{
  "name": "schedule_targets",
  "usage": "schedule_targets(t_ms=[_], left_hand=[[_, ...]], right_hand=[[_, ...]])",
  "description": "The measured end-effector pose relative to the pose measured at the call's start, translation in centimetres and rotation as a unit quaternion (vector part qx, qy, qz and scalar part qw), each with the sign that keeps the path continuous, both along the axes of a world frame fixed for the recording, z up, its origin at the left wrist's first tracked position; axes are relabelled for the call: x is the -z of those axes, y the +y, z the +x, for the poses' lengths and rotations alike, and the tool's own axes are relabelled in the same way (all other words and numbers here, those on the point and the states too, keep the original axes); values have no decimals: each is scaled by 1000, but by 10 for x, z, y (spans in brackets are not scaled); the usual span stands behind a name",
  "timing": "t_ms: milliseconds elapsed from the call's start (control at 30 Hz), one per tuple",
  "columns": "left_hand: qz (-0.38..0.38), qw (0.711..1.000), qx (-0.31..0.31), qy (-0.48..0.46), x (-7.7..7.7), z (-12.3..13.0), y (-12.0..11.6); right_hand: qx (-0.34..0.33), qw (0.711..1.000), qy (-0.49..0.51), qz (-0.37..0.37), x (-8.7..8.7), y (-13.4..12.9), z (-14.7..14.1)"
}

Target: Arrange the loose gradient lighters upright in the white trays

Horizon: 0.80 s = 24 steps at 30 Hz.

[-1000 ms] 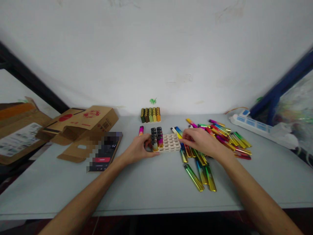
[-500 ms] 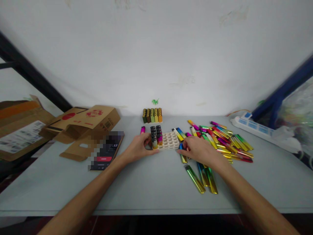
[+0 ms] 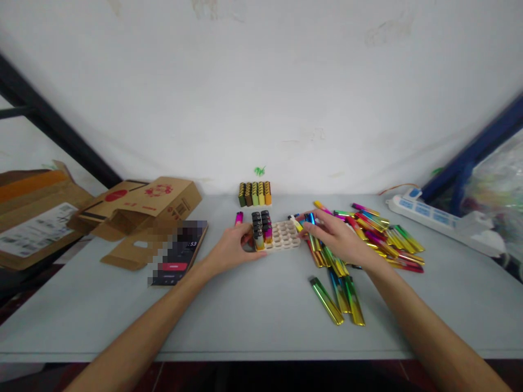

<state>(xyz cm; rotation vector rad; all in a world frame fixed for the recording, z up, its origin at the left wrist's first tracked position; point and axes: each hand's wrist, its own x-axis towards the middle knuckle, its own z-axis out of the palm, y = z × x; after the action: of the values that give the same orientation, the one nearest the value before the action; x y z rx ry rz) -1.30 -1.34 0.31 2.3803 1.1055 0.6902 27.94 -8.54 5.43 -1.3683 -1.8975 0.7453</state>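
A pale tray with round holes point(image 3: 285, 235) lies at the middle of the table, its left part filled with two rows of upright black-topped lighters point(image 3: 262, 228). My left hand point(image 3: 235, 245) grips the tray's left end, thumb along the near edge and fingers behind. Just right of the tray, my right hand point(image 3: 333, 234) pinches a blue and gold lighter point(image 3: 312, 233) between thumb and fingers. Under and beyond that hand, many shiny metallic lighters point(image 3: 378, 231) are heaped. Three green, blue and gold ones point(image 3: 327, 301) lie nearer the front edge.
A full block of upright lighters point(image 3: 255, 194) stands by the wall. One pink lighter point(image 3: 239, 219) is behind my left hand. Cardboard boxes point(image 3: 163, 198) and a phone point(image 3: 182, 256) lie left; a white power strip point(image 3: 443, 222) is at right.
My right hand has risen slightly and now holds the blue and gold lighter up off the table, uncovering more lighters below. My left hand stays at the tray.
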Motion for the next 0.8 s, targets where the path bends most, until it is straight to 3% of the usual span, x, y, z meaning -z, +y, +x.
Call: schedule_targets(t_ms=[100,233,367,600,800], left_hand=[[8,1000,5,0,1,1,-1],[3,1000,25,7,2,3,-3],[2,999,43,1,3,5,-5],[-2,999,44,7,2,4,-5],[-2,999,35,12,2,5,-6]], right_hand=[[-70,988,131,-40,-4,-4,-7],[-92,970,221,-51,1,-5,-16],[-29,970,236,-49,9,-3,-21],[103,980,145,85,11,-6,-27],[126,979,125,98,20,-3,-26]])
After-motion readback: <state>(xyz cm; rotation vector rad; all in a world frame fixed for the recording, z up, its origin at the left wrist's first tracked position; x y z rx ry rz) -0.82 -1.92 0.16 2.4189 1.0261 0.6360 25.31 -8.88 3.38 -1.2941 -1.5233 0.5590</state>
